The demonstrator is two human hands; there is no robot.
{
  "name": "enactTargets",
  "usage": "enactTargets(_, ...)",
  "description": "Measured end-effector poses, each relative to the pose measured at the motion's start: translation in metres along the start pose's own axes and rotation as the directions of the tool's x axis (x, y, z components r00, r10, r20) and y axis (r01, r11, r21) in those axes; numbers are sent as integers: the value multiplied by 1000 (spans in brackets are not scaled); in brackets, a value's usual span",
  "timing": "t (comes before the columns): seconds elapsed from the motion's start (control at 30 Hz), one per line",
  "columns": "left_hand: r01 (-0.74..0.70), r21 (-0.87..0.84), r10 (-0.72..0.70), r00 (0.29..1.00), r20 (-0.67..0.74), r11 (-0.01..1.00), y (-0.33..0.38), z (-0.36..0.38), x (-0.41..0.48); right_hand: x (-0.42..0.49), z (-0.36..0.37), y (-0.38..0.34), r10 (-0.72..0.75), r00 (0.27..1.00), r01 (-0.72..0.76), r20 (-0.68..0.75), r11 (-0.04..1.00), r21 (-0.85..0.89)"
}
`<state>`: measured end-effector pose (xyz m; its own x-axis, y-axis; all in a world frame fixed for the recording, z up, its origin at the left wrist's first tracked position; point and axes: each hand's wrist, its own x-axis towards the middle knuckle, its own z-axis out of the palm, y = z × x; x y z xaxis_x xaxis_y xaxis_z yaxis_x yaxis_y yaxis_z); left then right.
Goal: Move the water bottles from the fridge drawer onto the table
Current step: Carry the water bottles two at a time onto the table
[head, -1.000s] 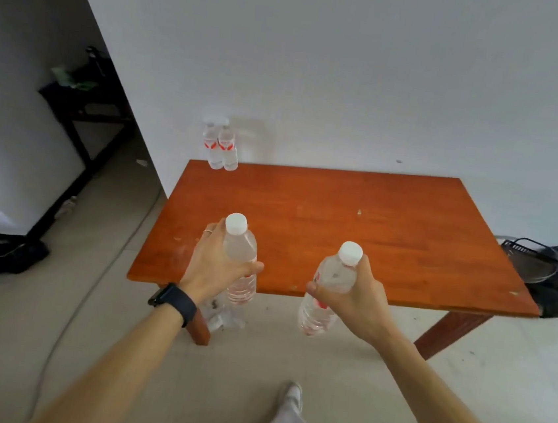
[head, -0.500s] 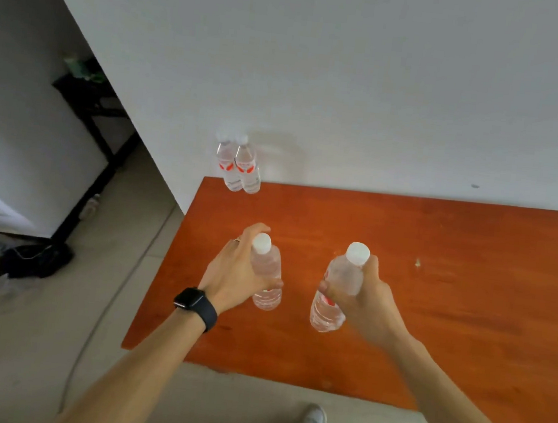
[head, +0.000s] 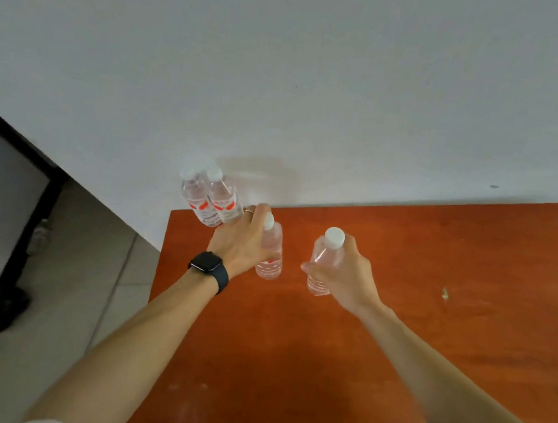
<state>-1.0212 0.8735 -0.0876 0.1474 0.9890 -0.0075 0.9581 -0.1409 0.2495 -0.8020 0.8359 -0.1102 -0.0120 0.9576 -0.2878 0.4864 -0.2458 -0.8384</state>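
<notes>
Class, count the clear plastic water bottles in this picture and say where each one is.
4. Two clear plastic water bottles stand together at the orange wooden table's far left corner; one is in the left hand, one in the right hand.

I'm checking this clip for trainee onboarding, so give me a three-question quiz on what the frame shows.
1. How many water bottles are visible in all?
2. True or false: the left hand wears a dark watch.
3. Where do the two standing bottles sit on the table? A) far left corner by the wall B) near edge C) right side

Key
1. Four: the two standing ones, the left-hand bottle and the right-hand bottle, the latter gripped by the right hand.
2. True.
3. A.
</notes>
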Motion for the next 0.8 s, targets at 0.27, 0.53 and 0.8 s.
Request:
enactTargets(0.27,-170,351,214,973,-89,921,-62,14,99,110,47,-42,-8,1000,8,-17,1000,19)
enactTargets(0.53,-179,475,246,966,-82,861,-96,20,123,179,85,-48,-60,997,60,-56,998,5)
enactTargets(0.8,-179,406,170,984,57,896,-104,1,133,182,103,-41,-170,985,168,-17,981,-97)
